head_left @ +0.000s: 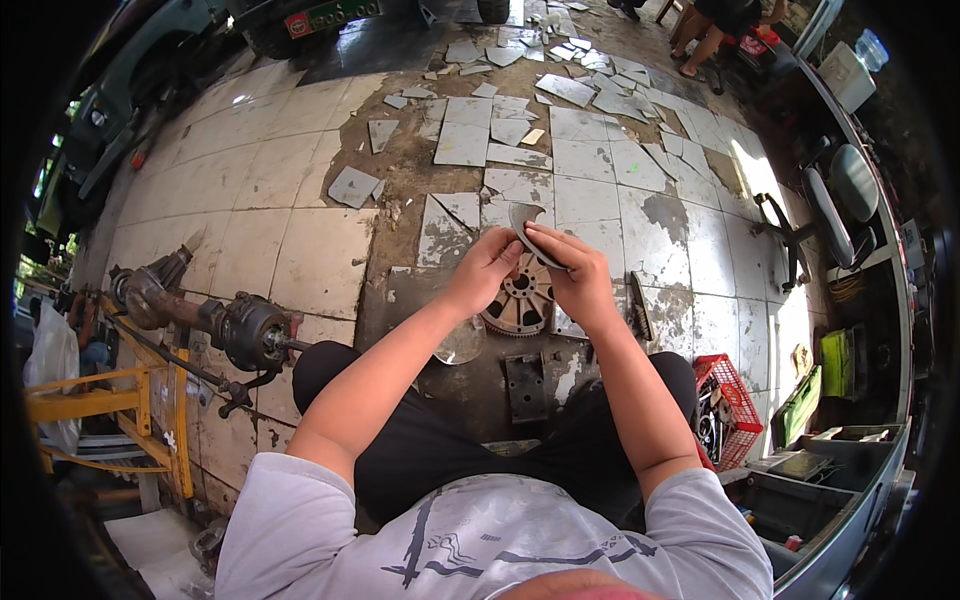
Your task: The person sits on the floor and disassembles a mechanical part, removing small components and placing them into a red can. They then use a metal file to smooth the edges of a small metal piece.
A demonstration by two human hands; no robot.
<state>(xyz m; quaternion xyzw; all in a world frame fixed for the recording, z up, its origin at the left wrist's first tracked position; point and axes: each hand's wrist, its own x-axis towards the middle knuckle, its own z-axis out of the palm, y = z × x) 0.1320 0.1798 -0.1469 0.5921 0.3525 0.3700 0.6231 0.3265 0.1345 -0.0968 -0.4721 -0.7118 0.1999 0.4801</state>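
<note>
A thin, grey, curved piece sits between the two hands, its upper end jutting free beyond the fingertips. The fingers of the left hand are curled together and clamped on its left edge, the thumb on top. The right hand has its fingers drawn close together and laid along the piece's right side, touching it; its thumb is hidden. Below the hands, a toothed metal disc lies on the floor, with a dark rectangular plate nearer the person.
</note>
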